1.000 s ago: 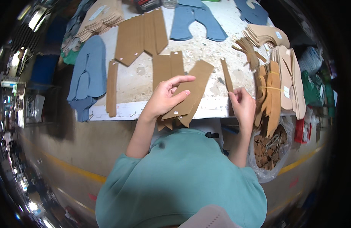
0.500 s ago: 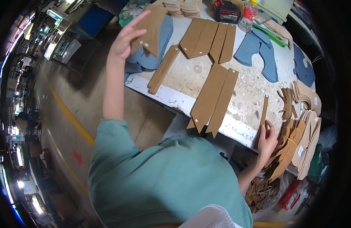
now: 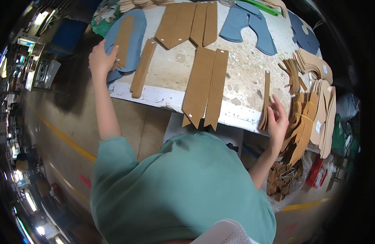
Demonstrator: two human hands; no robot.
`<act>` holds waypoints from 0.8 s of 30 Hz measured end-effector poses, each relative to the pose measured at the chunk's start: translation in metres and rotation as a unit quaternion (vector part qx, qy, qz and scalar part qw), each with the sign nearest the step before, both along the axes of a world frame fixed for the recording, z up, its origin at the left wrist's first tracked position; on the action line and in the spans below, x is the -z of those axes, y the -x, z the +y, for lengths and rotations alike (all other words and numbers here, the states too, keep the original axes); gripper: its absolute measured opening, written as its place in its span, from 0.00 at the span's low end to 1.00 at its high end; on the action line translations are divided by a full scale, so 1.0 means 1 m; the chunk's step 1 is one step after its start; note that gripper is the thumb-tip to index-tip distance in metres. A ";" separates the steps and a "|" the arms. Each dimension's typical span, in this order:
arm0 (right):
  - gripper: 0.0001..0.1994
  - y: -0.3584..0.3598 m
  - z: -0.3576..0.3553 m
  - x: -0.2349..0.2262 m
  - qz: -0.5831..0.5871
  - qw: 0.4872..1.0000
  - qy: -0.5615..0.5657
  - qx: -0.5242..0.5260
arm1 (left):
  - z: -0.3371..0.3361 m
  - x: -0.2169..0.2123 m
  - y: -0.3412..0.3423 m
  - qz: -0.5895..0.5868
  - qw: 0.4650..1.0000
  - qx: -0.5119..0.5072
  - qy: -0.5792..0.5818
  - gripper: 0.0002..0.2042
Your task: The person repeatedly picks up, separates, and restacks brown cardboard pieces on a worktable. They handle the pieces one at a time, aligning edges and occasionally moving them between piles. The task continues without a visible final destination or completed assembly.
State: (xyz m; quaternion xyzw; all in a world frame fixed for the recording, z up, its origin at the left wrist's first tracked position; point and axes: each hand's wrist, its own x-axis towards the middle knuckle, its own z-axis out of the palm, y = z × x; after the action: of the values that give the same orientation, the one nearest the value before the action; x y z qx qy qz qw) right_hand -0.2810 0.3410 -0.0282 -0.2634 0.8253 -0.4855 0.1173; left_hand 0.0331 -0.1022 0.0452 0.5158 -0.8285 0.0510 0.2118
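Note:
At the far left of the table, a brown strip-shaped piece (image 3: pixel 124 36) lies on a stack of blue curved pieces (image 3: pixel 139 30). My left hand (image 3: pixel 101 61) is at that stack's left edge, fingers apart, with the thumb close to the brown piece. Whether the thumb touches it, I cannot tell. Near the front right edge, my right hand (image 3: pixel 278 120) is open beside a narrow brown strip (image 3: pixel 266 89), its thumb next to the strip's near end. Between the hands lie a narrow strip stack (image 3: pixel 143 69) and two pointed brown stacks (image 3: pixel 197 81), (image 3: pixel 218 87) that overhang the front edge.
More brown pieces (image 3: pixel 175 24) lie at the back of the white, worn table (image 3: pixel 240 73). Blue cut pieces (image 3: pixel 262 36) sit at back right. Banded tan and brown bundles (image 3: pixel 303 118) crowd the right edge, above a bag of brown scraps (image 3: pixel 283 181).
The brown piece at my left hand was tilted up; now it lies flatter on the blue stack, the hand lower. My right hand's fingers have spread slightly. The whole view has shifted.

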 end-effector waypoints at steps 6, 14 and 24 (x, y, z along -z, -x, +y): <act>0.16 -0.037 -0.042 0.012 -0.184 0.965 0.156 -0.102 | 0.133 0.008 0.058 0.257 0.918 0.221 -0.205 0.17; 0.17 -0.086 -0.069 -0.008 -0.034 0.990 0.049 -0.124 | 0.214 0.052 0.114 0.135 0.880 0.416 -0.183 0.16; 0.20 -0.090 -0.072 -0.013 -0.017 0.993 0.013 -0.120 | 0.220 0.064 0.108 0.168 0.875 0.405 -0.206 0.13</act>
State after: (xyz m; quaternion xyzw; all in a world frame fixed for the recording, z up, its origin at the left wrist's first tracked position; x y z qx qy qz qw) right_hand -0.1913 0.2688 -0.0150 -0.3538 0.7791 -0.4833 0.1852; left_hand -0.0747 0.1176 -0.0187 0.1679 -0.9086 -0.2986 0.2389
